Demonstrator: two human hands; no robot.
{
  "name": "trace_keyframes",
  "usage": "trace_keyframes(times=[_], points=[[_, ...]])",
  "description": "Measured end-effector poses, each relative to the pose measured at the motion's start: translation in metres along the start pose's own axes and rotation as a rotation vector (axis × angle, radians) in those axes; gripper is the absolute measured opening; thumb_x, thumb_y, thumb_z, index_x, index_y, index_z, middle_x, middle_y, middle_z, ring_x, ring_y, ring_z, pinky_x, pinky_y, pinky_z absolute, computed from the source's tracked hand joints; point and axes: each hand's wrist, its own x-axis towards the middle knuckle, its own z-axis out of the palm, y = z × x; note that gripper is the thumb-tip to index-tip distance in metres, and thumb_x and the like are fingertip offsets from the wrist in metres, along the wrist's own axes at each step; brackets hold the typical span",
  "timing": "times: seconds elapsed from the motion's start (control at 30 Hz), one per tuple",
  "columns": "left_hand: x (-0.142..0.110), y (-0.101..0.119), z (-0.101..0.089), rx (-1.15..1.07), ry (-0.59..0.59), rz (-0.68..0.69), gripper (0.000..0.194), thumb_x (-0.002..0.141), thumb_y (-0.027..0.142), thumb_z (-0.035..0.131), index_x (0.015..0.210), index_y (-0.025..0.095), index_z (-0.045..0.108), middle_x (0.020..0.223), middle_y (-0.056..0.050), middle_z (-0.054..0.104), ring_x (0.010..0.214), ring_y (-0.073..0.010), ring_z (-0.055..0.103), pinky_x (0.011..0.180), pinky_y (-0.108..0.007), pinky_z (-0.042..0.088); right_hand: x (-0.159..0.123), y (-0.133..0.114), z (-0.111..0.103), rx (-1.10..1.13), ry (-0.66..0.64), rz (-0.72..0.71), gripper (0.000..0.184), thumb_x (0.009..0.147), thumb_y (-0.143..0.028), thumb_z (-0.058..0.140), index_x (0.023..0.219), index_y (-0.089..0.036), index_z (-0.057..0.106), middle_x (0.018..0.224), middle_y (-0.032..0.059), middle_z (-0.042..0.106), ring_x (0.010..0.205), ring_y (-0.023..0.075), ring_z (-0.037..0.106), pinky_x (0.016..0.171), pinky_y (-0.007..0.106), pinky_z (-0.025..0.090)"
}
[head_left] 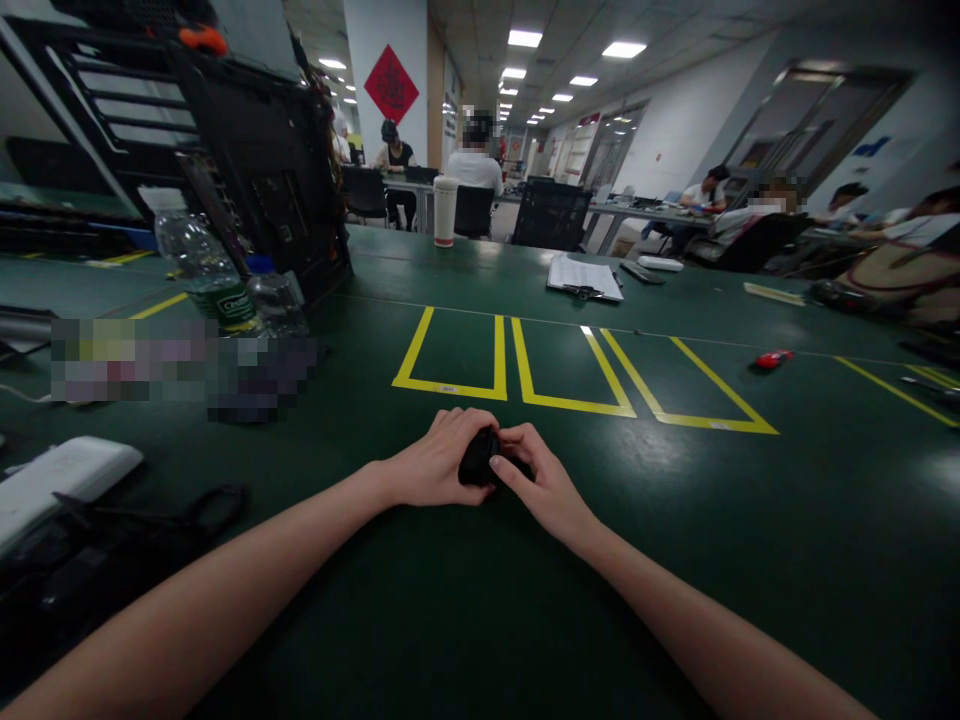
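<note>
A small black object (478, 457) is held between my two hands just above or on the green table (465, 620); its kind is not clear. My left hand (442, 460) wraps round it from the left, thumb below and fingers over the top. From the right, my right hand (538, 480) grips its side, with the thumb on the near face and the index finger curled behind. Parts of the object are covered by the fingers. Beyond the hands, yellow tape outlines (450, 389) mark the tabletop.
At the left stand a black computer case (262, 170), a clear bottle (199, 260) and a blue-capped bottle (274, 300). A white device (75, 475) and black cables (150, 540) lie nearer. Farther off are a clipboard (585, 275), a cup (445, 212) and a red object (774, 359). People sit behind.
</note>
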Motion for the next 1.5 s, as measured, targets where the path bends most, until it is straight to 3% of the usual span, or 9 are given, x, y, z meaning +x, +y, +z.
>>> trace_keyframes(times=[0.2, 0.4, 0.57, 0.8, 0.97, 1.1, 1.3, 1.5], points=[[0.001, 0.002, -0.002, -0.019, -0.012, 0.016, 0.051, 0.073, 0.025, 0.062, 0.116, 0.022, 0.034, 0.111, -0.007, 0.047, 0.100, -0.0226, 0.047, 0.086, -0.036, 0.036, 0.002, 0.001, -0.001, 0.006, 0.011, 0.020, 0.018, 0.085, -0.023, 0.049, 0.103, -0.022, 0.047, 0.102, 0.0031, 0.055, 0.098, 0.0170, 0.055, 0.088, 0.037, 0.045], [0.002, 0.001, 0.001, -0.026, 0.004, -0.008, 0.052, 0.071, 0.025, 0.061, 0.115, 0.023, 0.033, 0.110, -0.007, 0.047, 0.096, -0.0232, 0.048, 0.084, -0.037, 0.036, 0.002, 0.001, -0.002, -0.039, 0.027, -0.056, 0.022, 0.079, -0.020, 0.057, 0.099, -0.022, 0.048, 0.099, 0.0019, 0.053, 0.098, 0.0183, 0.054, 0.088, 0.037, 0.044], [0.003, -0.006, 0.008, -0.040, 0.037, -0.022, 0.053, 0.071, 0.027, 0.062, 0.114, 0.023, 0.033, 0.109, -0.007, 0.046, 0.094, -0.0226, 0.047, 0.081, -0.036, 0.038, 0.003, 0.001, 0.000, 0.060, 0.031, 0.007, 0.011, 0.084, -0.023, 0.050, 0.096, -0.023, 0.049, 0.097, 0.0014, 0.055, 0.096, 0.0169, 0.057, 0.085, 0.036, 0.048], [0.004, -0.007, 0.008, -0.063, 0.027, -0.036, 0.053, 0.071, 0.025, 0.063, 0.114, 0.023, 0.033, 0.109, -0.006, 0.045, 0.094, -0.0219, 0.046, 0.082, -0.037, 0.039, 0.004, 0.001, -0.001, -0.018, 0.040, 0.068, 0.020, 0.084, -0.025, 0.050, 0.103, -0.021, 0.048, 0.103, 0.0041, 0.056, 0.099, 0.0182, 0.056, 0.089, 0.038, 0.046], [0.004, -0.007, 0.008, -0.057, 0.024, -0.043, 0.054, 0.069, 0.024, 0.064, 0.114, 0.022, 0.033, 0.110, -0.006, 0.045, 0.093, -0.0220, 0.046, 0.082, -0.037, 0.040, 0.001, -0.002, -0.002, 0.022, 0.001, -0.005, 0.021, 0.082, -0.022, 0.055, 0.101, -0.023, 0.047, 0.104, 0.0027, 0.054, 0.100, 0.0174, 0.055, 0.089, 0.037, 0.047], [0.004, -0.008, 0.010, -0.062, 0.039, -0.052, 0.052, 0.071, 0.026, 0.064, 0.114, 0.022, 0.034, 0.109, -0.006, 0.045, 0.093, -0.0216, 0.046, 0.084, -0.038, 0.039, 0.002, 0.000, -0.001, 0.066, 0.029, 0.026, 0.012, 0.085, -0.023, 0.050, 0.096, -0.023, 0.048, 0.100, 0.0020, 0.055, 0.099, 0.0168, 0.057, 0.086, 0.036, 0.048], [0.005, -0.007, 0.010, -0.062, 0.026, -0.063, 0.054, 0.071, 0.027, 0.064, 0.115, 0.022, 0.033, 0.110, -0.006, 0.045, 0.095, -0.0224, 0.046, 0.084, -0.038, 0.039, 0.004, 0.003, 0.001, -0.049, 0.058, 0.057, 0.020, 0.085, -0.025, 0.049, 0.105, -0.021, 0.047, 0.103, 0.0044, 0.055, 0.097, 0.0188, 0.056, 0.087, 0.039, 0.046], [0.006, -0.001, 0.003, -0.045, -0.010, -0.077, 0.050, 0.072, 0.028, 0.062, 0.113, 0.020, 0.034, 0.108, -0.007, 0.046, 0.093, -0.0215, 0.048, 0.083, -0.037, 0.040, 0.001, 0.001, -0.001, -0.002, 0.016, -0.026, 0.023, 0.082, -0.019, 0.054, 0.103, -0.023, 0.047, 0.105, 0.0027, 0.053, 0.101, 0.0178, 0.054, 0.090, 0.037, 0.045]])
